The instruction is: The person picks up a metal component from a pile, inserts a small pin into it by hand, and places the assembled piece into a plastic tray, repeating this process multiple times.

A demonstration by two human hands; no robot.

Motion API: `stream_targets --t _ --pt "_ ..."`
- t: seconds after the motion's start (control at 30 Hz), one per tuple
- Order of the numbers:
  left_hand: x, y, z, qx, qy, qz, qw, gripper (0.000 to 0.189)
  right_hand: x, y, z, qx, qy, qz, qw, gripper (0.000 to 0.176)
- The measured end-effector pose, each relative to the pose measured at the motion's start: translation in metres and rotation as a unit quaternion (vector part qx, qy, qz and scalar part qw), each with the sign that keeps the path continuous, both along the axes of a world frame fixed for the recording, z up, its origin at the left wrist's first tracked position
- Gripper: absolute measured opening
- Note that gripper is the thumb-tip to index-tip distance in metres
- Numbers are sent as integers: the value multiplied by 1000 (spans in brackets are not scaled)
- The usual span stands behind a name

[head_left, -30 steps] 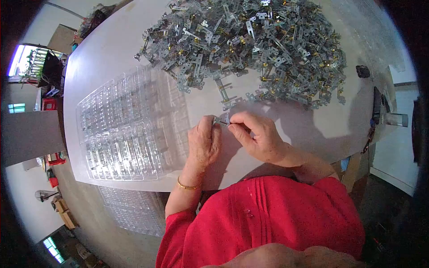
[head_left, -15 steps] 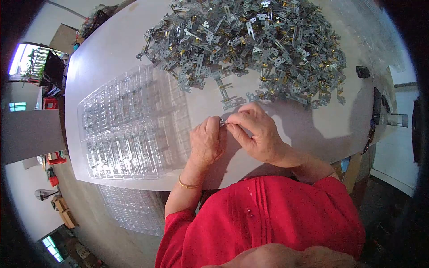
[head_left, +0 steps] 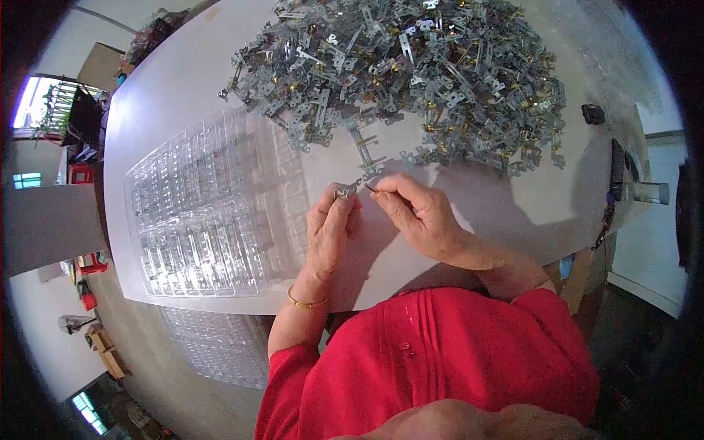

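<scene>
My left hand (head_left: 328, 229) is closed on a small flat metal bracket (head_left: 346, 191), pinched between thumb and fingers with its end pointing right. Just beside it, my right hand (head_left: 429, 224) pinches a thin dark piece (head_left: 370, 188), too small to name, between thumb and forefinger. A narrow gap separates that piece from the bracket. Beyond both hands lies a big heap of metal brackets (head_left: 411, 81), some with brass-coloured parts. One loose bracket (head_left: 364, 147) rests at the heap's near edge.
On the left of the white table (head_left: 172, 110), clear plastic trays (head_left: 202, 213) with rows of compartments hold metal parts. Clear plastic sheeting (head_left: 616, 59) covers the far right. A small black object (head_left: 593, 114) and a clear cylinder (head_left: 651, 193) are at the right edge.
My hands have drawn slightly apart. The left has turned, bringing the bracket into view; the right now shows the thin dark piece between its fingertips.
</scene>
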State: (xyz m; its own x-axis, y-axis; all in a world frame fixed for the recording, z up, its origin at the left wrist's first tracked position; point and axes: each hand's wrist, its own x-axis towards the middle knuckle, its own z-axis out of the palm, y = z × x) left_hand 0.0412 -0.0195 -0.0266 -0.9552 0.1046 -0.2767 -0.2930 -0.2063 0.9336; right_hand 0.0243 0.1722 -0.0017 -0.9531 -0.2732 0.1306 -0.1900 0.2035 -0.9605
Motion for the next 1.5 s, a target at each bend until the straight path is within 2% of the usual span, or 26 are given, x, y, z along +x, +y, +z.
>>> stream_targets --t 0.07,0.17,0.27,0.37,0.47,0.57,0.67,0.77,0.87,0.97,1.17,1.27,1.37,1.5 --pt "0 0 -3 26 9 -5 1000 23 -1 -2 -6 0 25 -6 1000 9" --pt "1 2 0 -5 20 -13 1000 23 -2 -2 -5 12 19 -6 1000 8" --pt "1 -3 -6 -54 16 -18 998 25 -2 -1 -4 20 27 -3 999 8" --pt "2 -3 -1 -153 46 -20 987 25 -3 1 -1 41 -1 7 999 8" --pt "2 -3 -9 -236 160 0 959 19 -3 2 -1 47 49 2 998 9" --pt "2 -6 -6 -340 210 -33 916 14 -5 4 -5 69 89 14 994 9" --pt "2 -2 3 -381 248 -62 889 13 -5 6 -4 65 71 25 995 11" --pt "2 -1 0 -408 262 -63 872 13 -4 4 -7 1 -58 27 998 12" --pt "1 2 -2 -407 295 -73 862 11 -7 9 -6 -75 -173 83 979 16" --pt "1 2 -5 -439 317 -85 836 10 -8 11 -2 -113 -221 90 965 17" --pt "0 4 -8 -442 328 -107 828 13 -11 11 -4 -23 -55 69 996 11" --pt "1 8 -5 -428 346 -134 824 14 -11 4 -25 -116 26 0 993 11" --pt "2 6 -9 -480 342 -57 806 13 -13 4 -17 -145 39 -15 989 11" --pt "0 6 -8 -479 333 9 813 17 -11 6 -23 -107 -10 23 994 11"
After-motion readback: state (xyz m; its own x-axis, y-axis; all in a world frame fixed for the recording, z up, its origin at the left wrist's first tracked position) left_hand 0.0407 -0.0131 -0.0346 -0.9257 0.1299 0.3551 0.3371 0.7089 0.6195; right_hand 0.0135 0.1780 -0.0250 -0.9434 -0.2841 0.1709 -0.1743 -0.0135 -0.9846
